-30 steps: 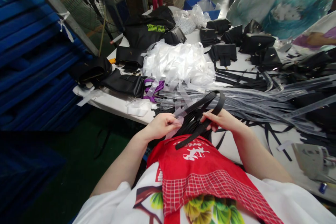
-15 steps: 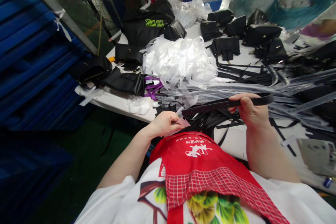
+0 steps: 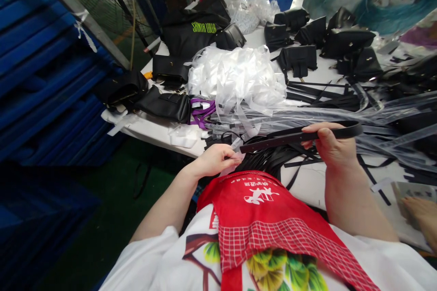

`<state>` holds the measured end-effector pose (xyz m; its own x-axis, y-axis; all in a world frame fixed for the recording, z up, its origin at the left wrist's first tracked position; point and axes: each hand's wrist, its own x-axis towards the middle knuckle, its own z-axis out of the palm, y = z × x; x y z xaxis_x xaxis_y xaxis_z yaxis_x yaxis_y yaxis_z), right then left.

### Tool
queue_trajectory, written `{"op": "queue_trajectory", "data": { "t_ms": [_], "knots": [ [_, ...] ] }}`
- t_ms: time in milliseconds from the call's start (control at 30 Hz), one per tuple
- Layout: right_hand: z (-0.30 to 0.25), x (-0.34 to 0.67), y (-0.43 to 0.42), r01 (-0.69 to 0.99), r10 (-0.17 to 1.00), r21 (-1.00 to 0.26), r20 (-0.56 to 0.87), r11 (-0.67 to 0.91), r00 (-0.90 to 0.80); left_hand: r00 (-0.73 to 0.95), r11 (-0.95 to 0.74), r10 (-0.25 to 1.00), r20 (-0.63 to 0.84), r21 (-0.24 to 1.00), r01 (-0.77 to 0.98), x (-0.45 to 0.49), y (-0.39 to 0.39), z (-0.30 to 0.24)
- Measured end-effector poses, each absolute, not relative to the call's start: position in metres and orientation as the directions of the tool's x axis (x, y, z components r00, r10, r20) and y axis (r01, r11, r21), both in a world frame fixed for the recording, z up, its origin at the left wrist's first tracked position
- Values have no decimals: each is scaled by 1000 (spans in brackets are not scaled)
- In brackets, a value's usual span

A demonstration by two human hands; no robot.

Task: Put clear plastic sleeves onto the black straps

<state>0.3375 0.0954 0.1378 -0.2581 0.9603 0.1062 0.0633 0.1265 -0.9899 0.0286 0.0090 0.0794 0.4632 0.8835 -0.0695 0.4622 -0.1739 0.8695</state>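
My right hand [image 3: 332, 145] grips a black strap [image 3: 280, 140] between thumb and fingers; the strap doubles back in a loop beyond the hand. Its free end, with small holes near it, points left toward my left hand [image 3: 220, 159]. The fingers of my left hand are pinched on a thin translucent plastic strip [image 3: 236, 145] just beside that end. Whether strip and strap touch is unclear. Below the strap lies a heap of loose black straps [image 3: 269, 159] at the table's front edge.
A pile of white plastic wrapping [image 3: 237, 79] sits mid-table, with purple straps [image 3: 202, 111] beside it. Black bags [image 3: 167, 104] stand left and at the back. Long clear plastic sleeves [image 3: 385, 109] stretch right. Blue stacked panels [image 3: 44, 77] rise at left. Another person's arm [image 3: 425, 218] shows at lower right.
Both hands keep their holds, and the strap stays nearly level. The view has shifted slightly. Part of another person's arm has appeared at the lower right edge.
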Motion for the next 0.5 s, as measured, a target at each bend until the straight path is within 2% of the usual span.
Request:
{"op": "queue_trajectory", "data": {
  "t_ms": [500],
  "knots": [
    [131, 349, 97, 128, 961, -989, 40, 78, -273, 469, -130, 878, -92, 898, 420, 30, 9, 89]
  ]
}}
